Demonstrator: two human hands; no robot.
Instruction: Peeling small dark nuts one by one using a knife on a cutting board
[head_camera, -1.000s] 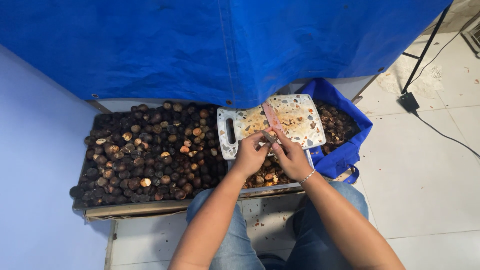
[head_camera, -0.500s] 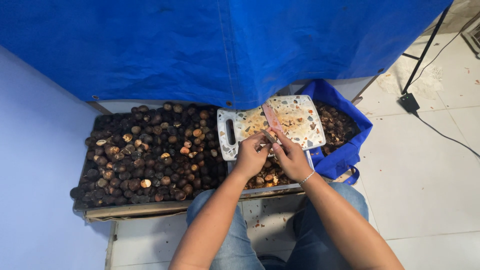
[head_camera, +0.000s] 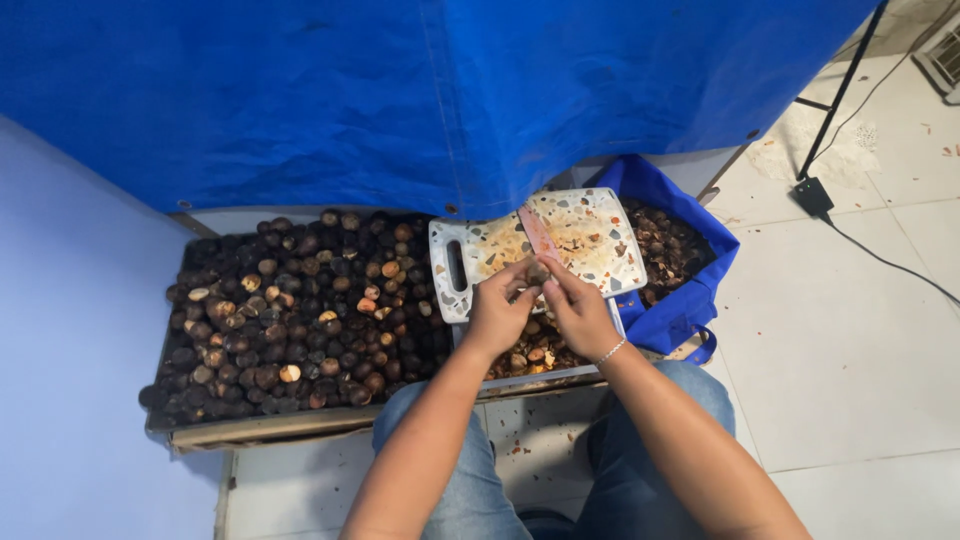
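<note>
My left hand (head_camera: 497, 310) pinches a small dark round nut (head_camera: 537, 272) between its fingertips, just above the near edge of a white speckled cutting board (head_camera: 590, 240). My right hand (head_camera: 578, 312) grips a knife (head_camera: 538, 234); its reddish blade points away over the board and touches the nut. Both hands meet over the board's front edge. A bracelet sits on my right wrist.
A wide tray (head_camera: 250, 425) heaped with several dark round nuts (head_camera: 290, 310) fills the left. A blue bag (head_camera: 690, 290) holding more nuts stands at the right. A blue tarp (head_camera: 430, 90) hangs behind. A black stand and cable (head_camera: 815, 190) cross the tiled floor.
Both hands stay together at the board's front edge; the fingers shift slightly around the nut and the knife blade tilts a little.
</note>
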